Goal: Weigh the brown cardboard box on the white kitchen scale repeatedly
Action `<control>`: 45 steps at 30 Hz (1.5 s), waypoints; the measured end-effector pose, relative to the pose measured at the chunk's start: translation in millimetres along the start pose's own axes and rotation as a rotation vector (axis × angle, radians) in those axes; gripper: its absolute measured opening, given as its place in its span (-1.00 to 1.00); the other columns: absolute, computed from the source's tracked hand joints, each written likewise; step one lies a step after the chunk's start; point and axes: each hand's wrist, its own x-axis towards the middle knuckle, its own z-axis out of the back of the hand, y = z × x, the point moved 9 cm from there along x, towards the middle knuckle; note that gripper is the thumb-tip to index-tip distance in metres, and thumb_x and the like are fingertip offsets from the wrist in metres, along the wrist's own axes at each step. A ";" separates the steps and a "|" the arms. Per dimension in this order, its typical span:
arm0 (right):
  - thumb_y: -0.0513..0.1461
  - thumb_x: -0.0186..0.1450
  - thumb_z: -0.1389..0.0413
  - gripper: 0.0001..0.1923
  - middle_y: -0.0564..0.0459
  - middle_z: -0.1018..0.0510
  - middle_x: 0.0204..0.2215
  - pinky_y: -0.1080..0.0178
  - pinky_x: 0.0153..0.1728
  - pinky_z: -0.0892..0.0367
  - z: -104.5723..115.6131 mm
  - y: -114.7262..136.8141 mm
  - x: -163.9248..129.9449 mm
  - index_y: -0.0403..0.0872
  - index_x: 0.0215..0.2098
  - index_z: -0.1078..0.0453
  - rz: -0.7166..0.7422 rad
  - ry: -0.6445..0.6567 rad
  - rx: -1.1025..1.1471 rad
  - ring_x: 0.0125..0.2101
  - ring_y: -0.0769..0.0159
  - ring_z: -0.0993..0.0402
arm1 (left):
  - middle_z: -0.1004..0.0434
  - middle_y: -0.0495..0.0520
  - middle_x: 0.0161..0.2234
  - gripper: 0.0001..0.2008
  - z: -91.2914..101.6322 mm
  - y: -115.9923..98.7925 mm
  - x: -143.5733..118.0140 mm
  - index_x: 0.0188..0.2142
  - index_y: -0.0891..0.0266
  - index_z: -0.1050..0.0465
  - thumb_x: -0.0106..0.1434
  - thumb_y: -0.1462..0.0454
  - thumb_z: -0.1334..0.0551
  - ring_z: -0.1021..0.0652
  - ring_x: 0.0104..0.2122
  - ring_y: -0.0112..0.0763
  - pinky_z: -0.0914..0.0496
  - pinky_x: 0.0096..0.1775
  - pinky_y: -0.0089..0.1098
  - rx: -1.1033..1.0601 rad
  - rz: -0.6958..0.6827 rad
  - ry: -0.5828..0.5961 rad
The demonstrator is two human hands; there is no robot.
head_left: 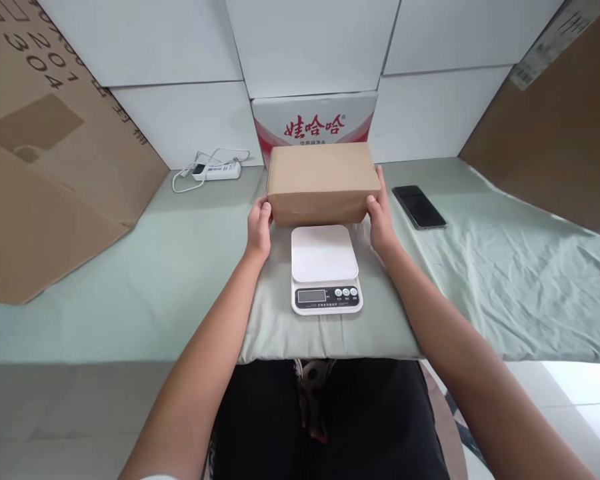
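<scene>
A closed brown cardboard box [325,170] is gripped at its two short ends, just behind a white digital scale [324,257]. My left hand [260,227] holds the box's left end, thumb on the front corner. At the opposite end my right hand [380,217] has its thumb on the front face and its fingers along the side. The scale lies between my forearms, its bare white platform towards the box and its buttons and blank-looking display towards me. Whether the box touches the cloth behind the scale I cannot tell.
A pale green cloth covers the table [195,293]. To the right lies a black phone [419,207]; at the back left is a white power strip [217,171] with a coiled cable. Large cardboard sheets [55,167] flank both sides. Behind stands a white-and-red carton [315,120].
</scene>
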 end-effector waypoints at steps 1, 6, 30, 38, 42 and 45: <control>0.54 0.25 -0.18 0.21 0.25 -0.14 0.74 -0.13 0.80 0.20 -1.6 -0.3 -0.6 0.31 0.70 -0.12 -0.023 0.003 0.007 0.78 -0.07 0.13 | -0.79 0.22 0.09 -0.24 0.6 2.1 -0.6 0.12 0.12 -0.61 0.33 -0.43 -0.33 -0.75 0.14 -0.08 -0.62 0.07 -0.25 0.000 0.019 -0.004; 0.53 0.27 -0.15 0.19 0.27 -0.30 0.68 -0.09 0.80 0.11 -8.4 -10.2 -1.5 0.31 0.70 -0.11 -0.129 0.018 0.053 0.77 0.01 0.08 | -0.79 0.23 0.11 -0.21 -4.6 8.2 -1.5 0.13 0.12 -0.59 0.29 -0.44 -0.36 -0.73 0.23 0.01 -0.63 0.16 -0.17 -0.006 0.074 0.021; 0.44 0.30 -0.14 0.31 0.06 -0.37 0.66 -0.17 0.61 -0.39 -2.2 -29.5 2.2 0.21 0.79 0.24 -0.181 -0.018 0.043 0.66 -0.08 -0.28 | -0.45 0.19 0.57 -0.33 25.5 26.1 1.3 0.39 0.04 -0.52 0.49 -0.24 -0.25 -0.37 0.63 0.01 -0.22 0.64 0.06 0.194 0.193 -0.048; 0.48 0.26 -0.15 0.33 0.06 -0.39 0.65 -0.21 0.57 -0.44 -2.8 -26.2 -0.8 0.23 0.78 0.21 -0.228 -0.029 0.040 0.68 -0.18 -0.21 | -0.50 0.26 0.55 -0.21 20.5 19.3 -3.5 0.40 0.07 -0.53 0.46 -0.35 -0.21 -0.46 0.58 0.04 -0.35 0.56 0.01 0.194 0.186 -0.040; 0.50 0.20 -0.23 0.35 0.16 -0.23 0.72 -0.23 0.67 -0.26 -3.0 -28.3 -1.2 0.31 0.76 0.14 -0.241 0.007 0.080 0.74 -0.21 -0.01 | -0.58 0.29 0.48 -0.25 16.0 15.5 -4.0 0.31 0.10 -0.59 0.44 -0.35 -0.24 -0.53 0.51 0.02 -0.42 0.50 -0.03 0.144 0.169 -0.026; 0.51 0.20 -0.24 0.30 0.24 -0.13 0.75 -0.23 0.73 -0.11 -1.7 -34.7 0.1 0.35 0.74 0.04 -0.236 0.024 0.062 0.76 -0.18 0.04 | -0.70 0.25 0.36 -0.28 9.7 10.4 -5.2 0.20 0.09 -0.65 0.43 -0.37 -0.24 -0.60 0.45 -0.01 -0.48 0.43 -0.10 0.147 0.147 0.023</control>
